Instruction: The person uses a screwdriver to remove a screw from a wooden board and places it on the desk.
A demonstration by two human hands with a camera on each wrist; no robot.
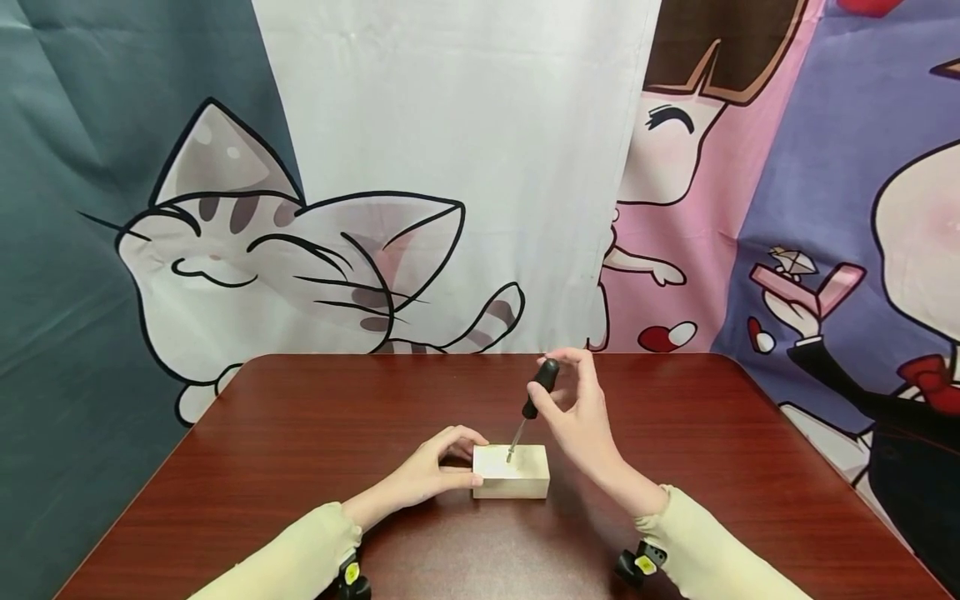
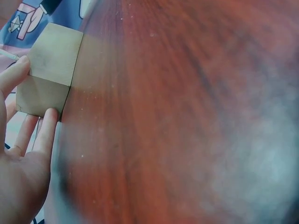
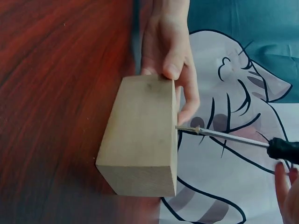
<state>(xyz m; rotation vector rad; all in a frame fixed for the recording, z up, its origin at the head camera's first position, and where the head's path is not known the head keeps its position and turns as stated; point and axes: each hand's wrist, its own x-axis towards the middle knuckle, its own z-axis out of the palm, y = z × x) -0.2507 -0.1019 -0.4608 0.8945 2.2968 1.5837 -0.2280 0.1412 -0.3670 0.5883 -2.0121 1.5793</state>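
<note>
On the table lies a pale wooden block (image 1: 512,487). My left hand (image 1: 429,472) holds its left end between thumb and fingers, with the thumb at the near corner. My right hand (image 1: 583,417) pinches the black handle of a screwdriver (image 1: 542,388), which leans slightly to the right over the block. In the right wrist view, a small brass-coloured screw (image 3: 190,128) stands out from the block's upper face, and the metal shaft of the screwdriver (image 3: 238,138) meets its head. How deep the screw sits is hidden. In the left wrist view, the block (image 2: 56,53) shows two plain faces.
The reddish-brown wooden table (image 1: 360,400) stretches around both hands. Behind it hangs a cloth backdrop (image 1: 465,108) printed with a cartoon cat and figures. Each wrist carries a small black camera, such as the one by the right sleeve (image 1: 720,542).
</note>
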